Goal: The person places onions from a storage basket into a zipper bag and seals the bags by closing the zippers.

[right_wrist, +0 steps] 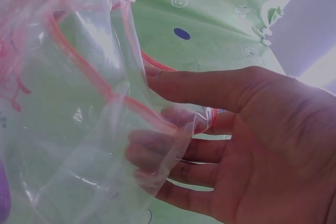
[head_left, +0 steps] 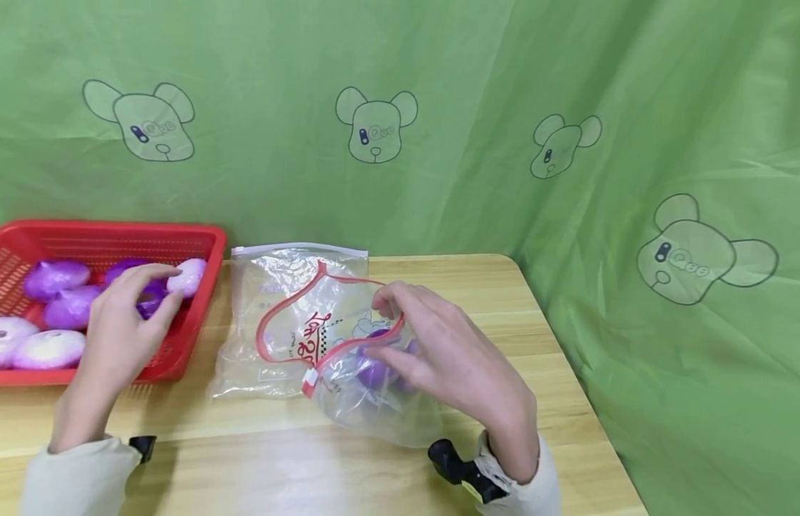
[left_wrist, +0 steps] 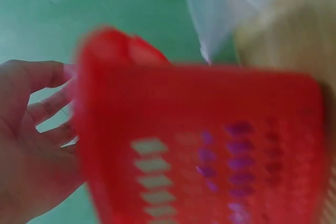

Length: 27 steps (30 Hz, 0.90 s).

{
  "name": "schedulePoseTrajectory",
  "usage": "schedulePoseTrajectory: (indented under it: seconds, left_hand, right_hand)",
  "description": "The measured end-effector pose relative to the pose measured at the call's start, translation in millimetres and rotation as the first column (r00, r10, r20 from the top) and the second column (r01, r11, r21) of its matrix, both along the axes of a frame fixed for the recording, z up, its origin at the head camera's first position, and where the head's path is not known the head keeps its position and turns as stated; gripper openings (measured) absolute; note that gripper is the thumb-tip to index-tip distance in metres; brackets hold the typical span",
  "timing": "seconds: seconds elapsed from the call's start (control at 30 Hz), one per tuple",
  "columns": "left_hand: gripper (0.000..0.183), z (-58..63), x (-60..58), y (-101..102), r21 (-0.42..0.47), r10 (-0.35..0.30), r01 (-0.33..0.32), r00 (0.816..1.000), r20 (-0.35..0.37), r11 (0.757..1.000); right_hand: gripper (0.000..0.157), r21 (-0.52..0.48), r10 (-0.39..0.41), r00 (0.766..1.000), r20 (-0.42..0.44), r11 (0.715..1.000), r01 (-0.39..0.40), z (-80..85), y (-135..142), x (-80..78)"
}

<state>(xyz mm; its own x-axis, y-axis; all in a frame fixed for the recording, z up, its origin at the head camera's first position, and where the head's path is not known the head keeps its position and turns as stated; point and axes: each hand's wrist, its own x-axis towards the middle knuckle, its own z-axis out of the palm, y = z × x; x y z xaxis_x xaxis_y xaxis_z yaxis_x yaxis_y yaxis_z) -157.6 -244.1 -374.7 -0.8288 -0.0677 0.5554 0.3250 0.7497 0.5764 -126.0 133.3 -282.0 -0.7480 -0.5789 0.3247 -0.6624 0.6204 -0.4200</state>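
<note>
My left hand is over the right end of the red basket, thumb and fingertips at a pale, purple-tinged onion by the basket's wall. In the left wrist view the basket's side hides that onion. Purple onions lie in the basket, some with whitish faces up. With its thumb and fingers, my right hand grips the red-edged rim of a clear zip bag, whose mouth gapes toward the left. Purple onions show through the bag's plastic.
A second clear bag with a pale zip strip lies flat behind the red-edged one. Beneath everything is a light wooden table. A green curtain with printed bear heads hangs along its back and right side.
</note>
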Motion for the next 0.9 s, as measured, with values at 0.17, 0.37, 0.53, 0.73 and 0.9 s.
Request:
schedulePoseTrajectory:
  seconds: [0.17,0.37,0.53,0.73,0.9]
  left_hand:
    - [0.030,-15.0,-7.2,-24,-0.005,0.054,-0.054,0.996,0.076,0.999]
    - [0.045,-27.7,-11.3,-38,-0.108,0.094,-0.073,0.973,0.209,0.991]
    - [0.063,-30.7,-11.3,-43,-0.215,0.091,-0.001,0.908,0.409,0.977]
    - [0.070,-31.8,-9.4,-45,-0.285,0.109,0.065,0.824,0.555,0.956]
    - [0.068,-32.6,-10.3,-47,-0.314,0.112,0.101,0.798,0.592,0.944]
  right_hand:
    - [0.044,0.006,0.003,1.000,0.008,1.000,-0.003,-0.1,-1,-0.6]
    - [0.045,0.016,-0.001,1.000,0.014,1.000,0.001,-0.2,-4,-1.3]
    - [0.045,0.019,-0.003,1.000,0.000,1.000,0.003,0.3,-4,-2.0]
    - [0.044,0.026,-0.007,1.000,0.001,1.000,0.007,0.2,-3,-2.6]
    - [0.044,0.034,-0.008,1.000,0.013,0.999,0.007,-0.1,-3,-3.7]
